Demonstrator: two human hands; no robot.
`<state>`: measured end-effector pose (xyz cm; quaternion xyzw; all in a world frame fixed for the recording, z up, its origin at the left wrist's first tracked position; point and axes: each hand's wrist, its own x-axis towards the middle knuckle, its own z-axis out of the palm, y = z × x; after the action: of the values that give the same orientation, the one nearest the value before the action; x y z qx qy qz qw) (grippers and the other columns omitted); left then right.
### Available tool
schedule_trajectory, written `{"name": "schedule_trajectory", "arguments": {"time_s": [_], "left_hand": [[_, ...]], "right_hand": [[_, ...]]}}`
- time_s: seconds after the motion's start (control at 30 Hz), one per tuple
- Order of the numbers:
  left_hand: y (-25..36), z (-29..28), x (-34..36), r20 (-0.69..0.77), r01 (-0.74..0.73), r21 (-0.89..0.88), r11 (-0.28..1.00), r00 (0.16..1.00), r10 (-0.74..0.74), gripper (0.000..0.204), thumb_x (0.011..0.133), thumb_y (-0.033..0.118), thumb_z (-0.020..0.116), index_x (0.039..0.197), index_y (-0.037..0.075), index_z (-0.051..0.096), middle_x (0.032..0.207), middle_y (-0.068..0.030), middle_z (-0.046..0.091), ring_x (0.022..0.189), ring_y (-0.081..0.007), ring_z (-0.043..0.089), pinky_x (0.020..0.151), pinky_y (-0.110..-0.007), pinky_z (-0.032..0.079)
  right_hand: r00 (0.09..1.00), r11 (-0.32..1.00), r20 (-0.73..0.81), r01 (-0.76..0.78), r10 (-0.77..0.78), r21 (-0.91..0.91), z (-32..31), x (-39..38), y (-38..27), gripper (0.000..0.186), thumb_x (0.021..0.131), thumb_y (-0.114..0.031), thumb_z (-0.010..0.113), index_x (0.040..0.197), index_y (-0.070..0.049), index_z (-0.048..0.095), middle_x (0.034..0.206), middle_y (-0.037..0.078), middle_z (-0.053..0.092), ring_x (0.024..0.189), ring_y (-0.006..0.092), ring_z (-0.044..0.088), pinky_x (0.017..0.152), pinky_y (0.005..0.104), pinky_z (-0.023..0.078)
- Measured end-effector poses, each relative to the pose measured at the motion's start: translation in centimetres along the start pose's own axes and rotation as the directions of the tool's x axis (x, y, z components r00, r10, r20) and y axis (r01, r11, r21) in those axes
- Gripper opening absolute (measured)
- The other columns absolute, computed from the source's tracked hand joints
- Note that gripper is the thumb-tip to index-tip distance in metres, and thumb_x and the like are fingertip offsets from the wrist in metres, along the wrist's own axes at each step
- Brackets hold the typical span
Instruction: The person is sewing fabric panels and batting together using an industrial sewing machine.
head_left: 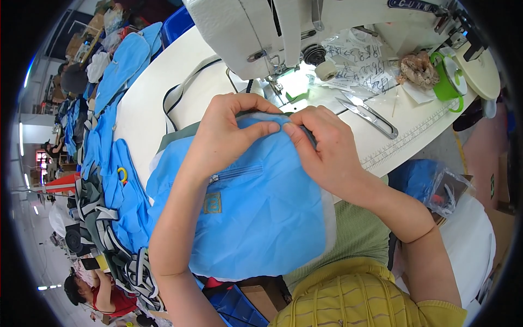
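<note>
Looking light, soft and perhaps slippery, the blue cloth (261,218) is lying over the desk's (143,122) near edge, while the left grip (230,124) and right grip (325,137) are pinching its far edge, which is probably offering the firmest hold.

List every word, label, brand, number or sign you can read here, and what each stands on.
Clear plastic: dark handwritten characters, wording left out.
Dark plate on the white sewing machine: pale lettering, wording left out.
Ruler strip on the table: fine numbers, too small to read.
Square label on the blue fabric piece: too small to read.
</note>
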<state>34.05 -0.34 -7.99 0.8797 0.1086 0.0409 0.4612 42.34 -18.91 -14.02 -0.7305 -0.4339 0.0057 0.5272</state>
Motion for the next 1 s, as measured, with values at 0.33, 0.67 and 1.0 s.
{"name": "schedule_trajectory", "arguments": {"time_s": [0.33,0.67,1.0], "left_hand": [[0.1,0.4,-0.1,-0.009,0.08,-0.074,0.994,0.997,-0.081,0.022,0.085,0.013,0.085,0.101,-0.002,0.079,0.091,-0.0041,0.076,0.087,-0.0097,0.065,0.084,-0.027,0.052],[-0.9,1.9,1.0,-0.305,-0.068,0.01,0.998,0.95,0.068,0.016,0.087,0.004,0.074,0.099,-0.007,0.074,0.085,-0.0167,0.075,0.078,-0.0221,0.07,0.077,-0.033,0.055],[-0.3,1.4,0.6,-0.305,-0.031,0.024,0.999,0.952,0.037,0.017,0.089,0.005,0.074,0.099,-0.008,0.073,0.088,-0.0172,0.076,0.082,-0.0215,0.071,0.08,-0.033,0.055]], "right_hand": [[0.994,0.994,0.045,-0.099,0.097,0.035,-0.3,0.1,-0.2,0.011,0.097,-0.013,0.065,0.094,-0.002,0.065,0.086,0.013,0.065,0.083,0.0338,0.062,0.073,0.0455,0.05],[0.955,0.933,0.132,-0.288,0.265,0.214,-0.5,0.1,-0.7,0.027,0.101,-0.022,0.067,0.117,-0.002,0.058,0.074,0.014,0.064,0.066,0.0349,0.067,0.058,0.0438,0.049],[0.917,0.824,0.178,-0.4,0.358,0.402,-0.6,1.0,0.4,0.021,0.102,-0.011,0.069,0.116,0.002,0.061,0.095,0.001,0.067,0.084,0.0049,0.06,0.075,0.0215,0.05]]}}
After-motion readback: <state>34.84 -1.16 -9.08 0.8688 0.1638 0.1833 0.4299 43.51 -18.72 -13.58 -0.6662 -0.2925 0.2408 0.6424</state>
